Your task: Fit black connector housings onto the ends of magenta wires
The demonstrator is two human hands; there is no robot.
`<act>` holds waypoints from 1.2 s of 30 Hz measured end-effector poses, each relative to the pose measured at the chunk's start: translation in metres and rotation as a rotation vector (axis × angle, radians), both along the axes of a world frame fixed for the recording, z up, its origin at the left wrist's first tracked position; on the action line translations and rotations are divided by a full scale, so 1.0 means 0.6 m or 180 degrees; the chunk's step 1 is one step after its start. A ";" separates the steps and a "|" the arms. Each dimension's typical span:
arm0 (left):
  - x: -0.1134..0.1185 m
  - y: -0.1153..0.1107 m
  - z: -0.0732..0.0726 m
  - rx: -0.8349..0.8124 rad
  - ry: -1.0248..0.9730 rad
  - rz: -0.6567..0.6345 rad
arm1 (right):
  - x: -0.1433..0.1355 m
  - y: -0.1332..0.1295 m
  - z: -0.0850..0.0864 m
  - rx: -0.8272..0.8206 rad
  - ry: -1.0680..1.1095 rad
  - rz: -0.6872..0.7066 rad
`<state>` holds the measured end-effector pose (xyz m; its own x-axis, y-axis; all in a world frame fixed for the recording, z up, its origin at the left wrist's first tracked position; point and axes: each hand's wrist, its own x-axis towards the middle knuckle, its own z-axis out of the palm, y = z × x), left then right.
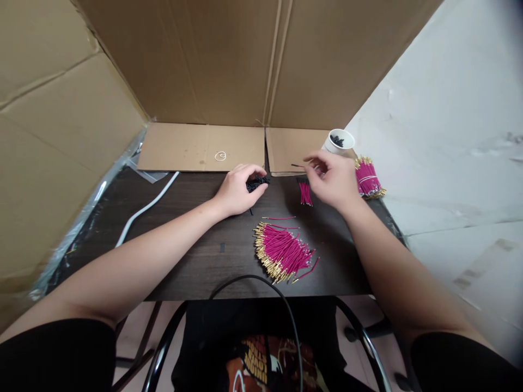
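My left hand (pixel 241 189) curls round a small heap of black sleeves (pixel 257 183) on the dark table. My right hand (pixel 332 177) pinches a red wire with a black end (pixel 299 165), which points left. Just below that wire lies a small bundle of red wires with black ends (pixel 304 191). Nearer to me is a large pile of red wires with gold tips (pixel 281 251), a few lying loose at its edges. Right of my right hand sits a tied bundle of red wires (pixel 368 177).
A white cup (pixel 342 140) with black pieces stands at the back right. Cardboard sheets (pixel 175 147) lie along the back, one with a white loop (pixel 220 156) on it. A white cable (pixel 147 207) runs at the left, and a black cable (pixel 249 276) crosses the front edge.
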<state>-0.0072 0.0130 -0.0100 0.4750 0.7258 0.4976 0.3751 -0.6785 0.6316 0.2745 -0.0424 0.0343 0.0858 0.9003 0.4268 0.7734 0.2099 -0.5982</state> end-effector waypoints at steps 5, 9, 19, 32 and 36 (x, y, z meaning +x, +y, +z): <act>0.000 0.004 -0.003 -0.0005 0.0118 -0.0009 | 0.049 0.006 0.012 -0.0318 -0.0590 -0.0530; 0.000 0.005 -0.005 0.0010 0.0122 -0.0039 | 0.056 0.001 0.017 -0.0363 -0.0900 -0.0808; -0.001 0.004 0.002 -0.0009 0.0268 -0.0004 | 0.027 -0.016 0.049 -0.1278 -0.1629 -0.0995; -0.001 0.006 0.000 0.0039 0.0331 -0.0057 | 0.025 -0.005 0.048 -0.2685 -0.1943 -0.0746; -0.001 0.006 -0.001 0.0071 0.0337 -0.0019 | 0.020 -0.003 0.050 -0.2829 -0.1926 -0.0573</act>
